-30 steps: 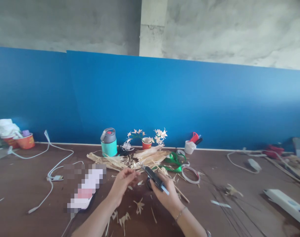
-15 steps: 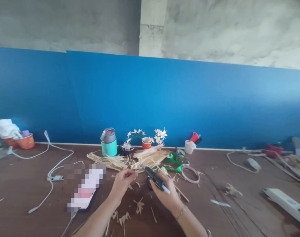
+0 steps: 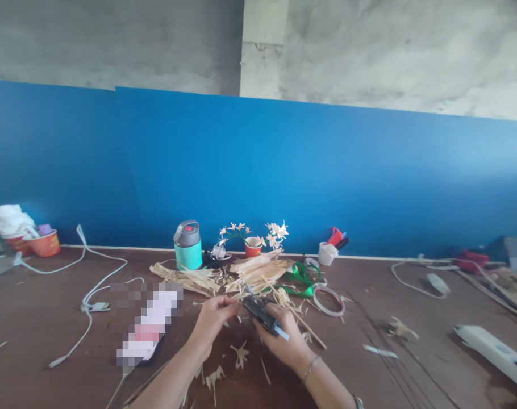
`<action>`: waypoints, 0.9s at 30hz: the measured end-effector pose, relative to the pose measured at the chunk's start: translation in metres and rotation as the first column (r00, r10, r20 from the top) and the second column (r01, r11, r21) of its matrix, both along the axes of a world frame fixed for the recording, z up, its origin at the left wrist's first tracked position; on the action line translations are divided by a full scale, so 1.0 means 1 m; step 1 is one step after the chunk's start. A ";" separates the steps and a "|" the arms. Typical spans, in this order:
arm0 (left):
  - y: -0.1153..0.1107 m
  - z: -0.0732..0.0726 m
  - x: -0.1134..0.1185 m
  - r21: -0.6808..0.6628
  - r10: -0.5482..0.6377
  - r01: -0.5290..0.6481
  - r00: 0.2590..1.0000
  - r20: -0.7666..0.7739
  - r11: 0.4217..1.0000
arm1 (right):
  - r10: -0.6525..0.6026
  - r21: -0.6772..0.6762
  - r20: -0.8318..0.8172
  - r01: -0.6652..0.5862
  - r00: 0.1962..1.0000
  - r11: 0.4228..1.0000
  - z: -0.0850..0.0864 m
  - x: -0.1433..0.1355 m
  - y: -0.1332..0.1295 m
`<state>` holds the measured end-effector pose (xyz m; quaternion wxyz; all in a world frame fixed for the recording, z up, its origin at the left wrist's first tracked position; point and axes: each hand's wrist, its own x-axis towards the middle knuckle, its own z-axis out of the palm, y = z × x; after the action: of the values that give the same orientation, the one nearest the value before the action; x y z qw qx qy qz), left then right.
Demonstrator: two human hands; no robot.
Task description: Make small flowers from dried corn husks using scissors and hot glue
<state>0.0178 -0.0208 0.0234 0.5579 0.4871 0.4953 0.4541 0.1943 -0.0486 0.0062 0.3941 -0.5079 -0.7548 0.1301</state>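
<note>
Brown and dull, the wooden desk [image 3: 49, 318] runs along a blue wall panel [image 3: 284, 170] and is strewn with pale cuttings. At its far edge stand a teal flask with a grey lid [image 3: 187, 245], a small red cup holding cream paper-like flowers [image 3: 253, 246] and a white cup stuffed with red and black tools [image 3: 326, 253]. A heap of dry straw-coloured husk strips [image 3: 241, 274] lies just behind the hands, with a green ribbon [image 3: 299, 279] and a thin white ring [image 3: 329, 300] to its right. White cables [image 3: 92, 284] trail over the left part of the desk, beside a blurred-out flat thing, and red paper bowls [image 3: 43, 244] sit at the far left. Small husk scraps [image 3: 240, 355] lie between the forearms. The right hand [image 3: 284, 335] has its grip closed around the handles of black scissors [image 3: 262, 315], whose blades point up and left toward the other hand. The left hand [image 3: 213, 315] pinches a thin husk sliver [image 3: 237, 305] between fingertips, right at the scissor tips; whether the blades touch it cannot be told. Both hands hover low over the desk, in front of the husk heap.
</note>
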 end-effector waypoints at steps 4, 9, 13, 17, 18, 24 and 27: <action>0.000 0.001 0.000 0.002 -0.007 0.007 1.000 -0.007 1.000 | 0.002 0.006 -0.002 -0.002 1.000 1.000 -0.002 0.000 -0.001; 0.000 -0.001 0.001 0.008 -0.012 0.012 1.000 0.018 1.000 | 0.006 0.000 0.005 -0.006 1.000 1.000 -0.002 0.000 0.000; 0.001 -0.003 0.000 0.019 -0.019 0.018 1.000 0.023 1.000 | 0.004 -0.005 0.003 -0.004 1.000 1.000 -0.002 0.000 0.000; 0.001 -0.003 0.000 0.012 -0.023 0.023 1.000 0.014 1.000 | 0.006 -0.001 0.008 -0.006 1.000 1.000 -0.003 0.000 0.000; 0.001 -0.003 0.000 0.008 -0.022 0.022 1.000 0.012 1.000 | 0.005 0.002 0.007 -0.005 1.000 1.000 -0.003 0.000 0.000; 0.000 -0.002 0.000 0.002 -0.016 0.016 1.000 0.015 1.000 | -0.010 0.008 0.010 0.010 1.000 1.000 -0.004 0.001 0.001; 0.001 -0.002 0.000 0.008 -0.018 0.018 1.000 0.018 1.000 | -0.003 0.004 0.031 0.003 1.000 1.000 -0.004 0.001 0.001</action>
<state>0.0180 -0.0200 0.0211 0.5644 0.4896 0.4840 0.4555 0.1955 -0.0478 0.0020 0.3835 -0.5103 -0.7604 0.1199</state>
